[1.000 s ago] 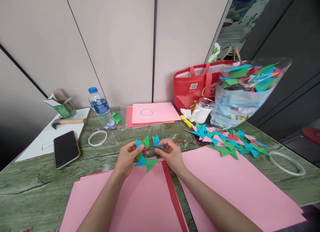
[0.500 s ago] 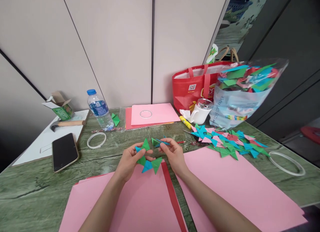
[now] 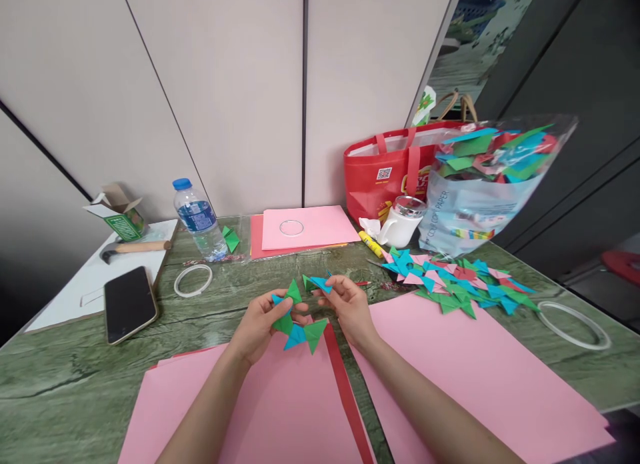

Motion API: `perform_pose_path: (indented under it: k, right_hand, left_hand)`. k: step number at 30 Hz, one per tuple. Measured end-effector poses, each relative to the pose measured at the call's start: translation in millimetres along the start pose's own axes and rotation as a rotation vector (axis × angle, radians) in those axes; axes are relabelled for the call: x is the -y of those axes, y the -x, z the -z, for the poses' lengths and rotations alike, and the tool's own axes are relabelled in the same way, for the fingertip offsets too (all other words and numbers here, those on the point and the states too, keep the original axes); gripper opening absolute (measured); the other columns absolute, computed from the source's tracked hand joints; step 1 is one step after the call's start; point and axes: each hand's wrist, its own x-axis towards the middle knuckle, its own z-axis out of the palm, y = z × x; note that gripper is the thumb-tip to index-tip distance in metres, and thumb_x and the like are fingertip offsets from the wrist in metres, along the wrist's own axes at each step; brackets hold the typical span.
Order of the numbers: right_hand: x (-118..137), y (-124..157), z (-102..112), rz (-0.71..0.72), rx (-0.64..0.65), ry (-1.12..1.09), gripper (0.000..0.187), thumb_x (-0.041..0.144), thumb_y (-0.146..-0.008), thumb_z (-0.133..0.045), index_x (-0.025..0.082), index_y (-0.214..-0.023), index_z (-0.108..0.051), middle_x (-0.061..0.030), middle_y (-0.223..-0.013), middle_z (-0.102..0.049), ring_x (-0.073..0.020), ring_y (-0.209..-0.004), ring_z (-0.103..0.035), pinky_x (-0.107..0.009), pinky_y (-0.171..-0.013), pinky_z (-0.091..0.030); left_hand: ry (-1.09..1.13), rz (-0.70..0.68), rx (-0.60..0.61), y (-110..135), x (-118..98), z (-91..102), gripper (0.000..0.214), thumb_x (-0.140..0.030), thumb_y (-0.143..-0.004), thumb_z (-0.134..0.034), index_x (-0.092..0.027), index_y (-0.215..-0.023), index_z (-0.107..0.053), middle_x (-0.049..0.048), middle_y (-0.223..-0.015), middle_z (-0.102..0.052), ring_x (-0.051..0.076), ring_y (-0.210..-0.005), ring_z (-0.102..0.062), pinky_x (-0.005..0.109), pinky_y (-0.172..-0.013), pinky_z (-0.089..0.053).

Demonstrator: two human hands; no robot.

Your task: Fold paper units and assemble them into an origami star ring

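Note:
My left hand (image 3: 260,327) is closed on a chain of folded green and blue paper triangles (image 3: 299,325), held just above a pink sheet (image 3: 280,404). My right hand (image 3: 350,309) pinches a single blue and green folded piece (image 3: 316,283) right beside the chain's upper end. The two pieces nearly touch; whether they are joined I cannot tell.
A heap of folded triangles (image 3: 457,284) lies to the right, before a clear bag of more pieces (image 3: 480,184), a white mug (image 3: 403,222) and a red tote (image 3: 395,171). At left are a phone (image 3: 129,303), water bottle (image 3: 197,219), tape rings (image 3: 193,279) and a hammer (image 3: 134,248).
The chain in my left hand has turned and dropped slightly to the right. My right hand has rotated its piece and brought it closer to the chain.

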Motion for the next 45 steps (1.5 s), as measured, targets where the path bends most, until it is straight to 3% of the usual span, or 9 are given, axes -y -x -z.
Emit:
perform_pose_path:
  k: [5,10,14,19,24,31,45]
  right_hand:
    - [0.6,-0.4,-0.3,-0.049,0.002,-0.068,0.015,0.032,-0.070,-0.061,0.018,-0.071,-0.057,0.0007,-0.070,-0.062,-0.0167,-0.067,-0.063,-0.030,-0.059,-0.053]
    - [2.4,6.6,-4.4,0.026,0.050,0.139,0.019,0.035,-0.073,-0.061,0.020,-0.084,-0.053,-0.0008,-0.071,-0.062,-0.0185,-0.069,-0.064,-0.031,-0.058,-0.055]
    - [2.5,13.5,-5.3,0.199,0.013,0.285,0.023,0.029,-0.075,-0.061,0.022,-0.094,-0.051,-0.0022,-0.081,-0.061,-0.0171,-0.071,-0.064,-0.029,-0.060,-0.055]
    - [10.3,19.9,-6.1,0.534,0.017,0.522,0.002,0.020,-0.077,-0.058,0.021,-0.079,-0.058,-0.0054,-0.084,-0.064,-0.0187,-0.082,-0.062,-0.032,-0.068,-0.052]
    - [17.4,24.5,-7.7,0.714,0.024,0.580,0.009,0.015,-0.076,-0.059,0.023,-0.079,-0.058,-0.0030,-0.079,-0.067,-0.0185,-0.077,-0.064,-0.035,-0.072,-0.051]
    - [17.7,28.4,-7.3,0.797,0.087,0.612,0.018,0.009,-0.074,-0.060,0.024,-0.084,-0.059,-0.0022,-0.078,-0.068,-0.0181,-0.076,-0.064,-0.034,-0.067,-0.053]
    - [19.2,28.6,-8.7,0.832,0.115,0.604,0.019,0.007,-0.076,-0.058,0.023,-0.087,-0.059,-0.0031,-0.077,-0.068,-0.0176,-0.075,-0.064,-0.032,-0.068,-0.053]
  left_hand:
    - [-0.040,-0.010,-0.081,-2.1,0.7,-1.4,0.026,-0.034,-0.066,-0.071,-0.014,-0.078,-0.058,0.0088,-0.076,-0.072,0.021,-0.063,-0.068,0.031,-0.058,-0.052]
    - [-0.110,-0.058,-0.070,-3.0,2.3,-0.2,0.025,-0.035,-0.066,-0.071,-0.013,-0.072,-0.062,0.0075,-0.066,-0.071,0.019,-0.059,-0.066,0.028,-0.058,-0.050]
    - [-0.150,-0.129,-0.093,-2.6,3.9,0.1,0.024,-0.033,-0.066,-0.070,-0.014,-0.078,-0.062,0.0070,-0.070,-0.072,0.020,-0.065,-0.066,0.030,-0.062,-0.050]
    - [-0.237,-0.217,-0.132,0.0,3.2,-2.7,0.022,-0.030,-0.066,-0.070,-0.016,-0.080,-0.060,0.0064,-0.074,-0.072,0.022,-0.075,-0.067,0.031,-0.067,-0.050]
    - [-0.269,-0.279,-0.141,1.0,1.9,-6.9,0.015,-0.025,-0.062,-0.072,-0.017,-0.072,-0.064,0.0064,-0.085,-0.071,0.022,-0.082,-0.065,0.032,-0.072,-0.050]
    - [-0.322,-0.438,-0.176,-1.5,5.5,-3.3,0.007,-0.019,-0.061,-0.072,-0.020,-0.068,-0.071,0.0052,-0.078,-0.069,0.023,-0.084,-0.062,0.032,-0.072,-0.050]
    - [-0.330,-0.487,-0.122,-1.6,5.6,1.0,0.011,-0.014,-0.063,-0.070,-0.022,-0.071,-0.072,0.0042,-0.079,-0.070,0.023,-0.087,-0.062,0.033,-0.076,-0.050]
